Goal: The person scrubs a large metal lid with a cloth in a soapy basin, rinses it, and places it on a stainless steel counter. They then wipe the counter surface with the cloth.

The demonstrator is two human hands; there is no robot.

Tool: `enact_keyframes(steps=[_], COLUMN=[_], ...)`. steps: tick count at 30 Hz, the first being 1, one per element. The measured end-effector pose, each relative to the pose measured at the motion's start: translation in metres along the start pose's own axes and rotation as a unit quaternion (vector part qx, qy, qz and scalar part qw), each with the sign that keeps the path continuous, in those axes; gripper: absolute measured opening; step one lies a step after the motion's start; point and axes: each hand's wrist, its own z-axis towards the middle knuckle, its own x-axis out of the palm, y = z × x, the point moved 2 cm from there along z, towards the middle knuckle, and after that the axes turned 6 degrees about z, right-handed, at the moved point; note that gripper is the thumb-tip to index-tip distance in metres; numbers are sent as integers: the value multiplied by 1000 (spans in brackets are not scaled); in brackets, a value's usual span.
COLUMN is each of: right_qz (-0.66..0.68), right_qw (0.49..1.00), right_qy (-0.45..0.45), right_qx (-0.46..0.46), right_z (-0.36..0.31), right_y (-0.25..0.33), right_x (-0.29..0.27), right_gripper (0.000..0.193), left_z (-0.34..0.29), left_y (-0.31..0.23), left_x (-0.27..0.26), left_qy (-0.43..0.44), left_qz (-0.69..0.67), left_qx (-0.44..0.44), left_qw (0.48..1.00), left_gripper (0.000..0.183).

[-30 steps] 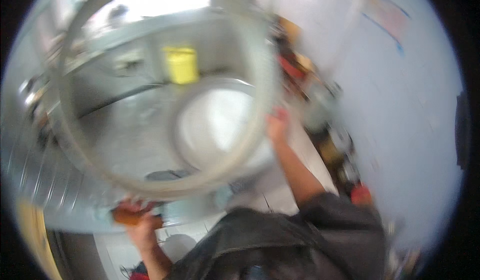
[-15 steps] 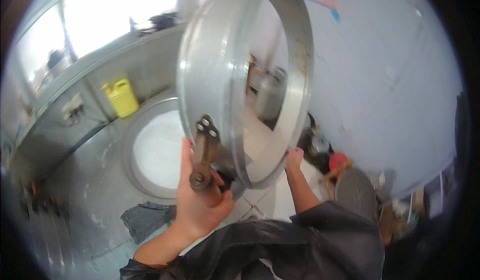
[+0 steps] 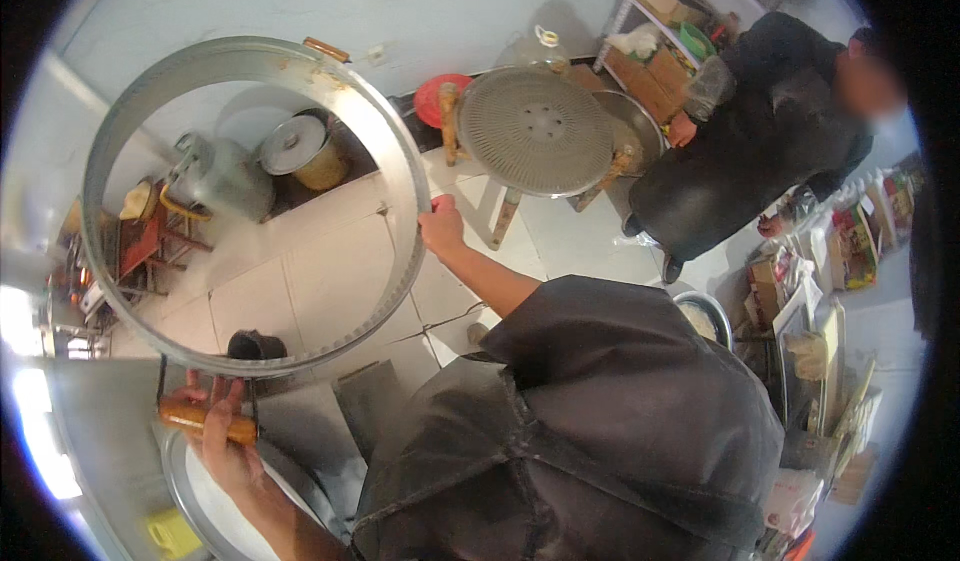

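Note:
A wide metal steamer ring (image 3: 402,196), open through its middle, is held up at the left. My left hand (image 3: 222,441) is closed around its wooden handle (image 3: 185,417) at the lower edge. Closed on the ring's right-hand rim is my right hand (image 3: 441,229). Another wooden handle (image 3: 327,51) shows at the far upper edge. Beyond my right hand, a round slotted steamer rack (image 3: 535,131) rests on a wooden-legged stool (image 3: 505,219).
A co-worker in a black apron (image 3: 735,151) bends at the right. Seen through the ring are a gas cylinder (image 3: 225,176) and a lidded pot (image 3: 300,146). A red stool (image 3: 437,101), a large bottle (image 3: 540,56) and shelves (image 3: 650,21) line the wall. A yellow jug (image 3: 173,533) is lower left.
My view has turned to the right, bringing the co-worker and shelves into sight. The ring has tipped from nearly upright to facing me, both hands still on it.

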Motion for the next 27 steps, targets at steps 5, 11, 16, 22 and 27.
enact_keyframes(steps=[5, 11, 16, 22, 27], right_qz=[35, -114, -76, 97, 236], right_qw=[995, 950, 924, 945, 930], right_qy=[-89, -282, -353, -218, -208], right_qx=[34, 68, 127, 222, 189], right_z=[93, 152, 183, 179, 146], right_y=[-39, -87, -130, -135, -103], right_x=[-78, -174, -228, -221, -202], right_gripper=[27, 28, 16, 8, 17], left_z=[90, 170, 217, 244, 249], left_y=[80, 182, 295, 422, 472], left_x=[101, 219, 335, 441, 492], left_qy=[133, 232, 326, 336, 294], left_qz=[-104, -160, -215, -102, -89], left_qx=[-101, -223, -349, -473, -464], left_qw=[980, 933, 852, 808, 831], left_gripper=[38, 32, 29, 31, 41])
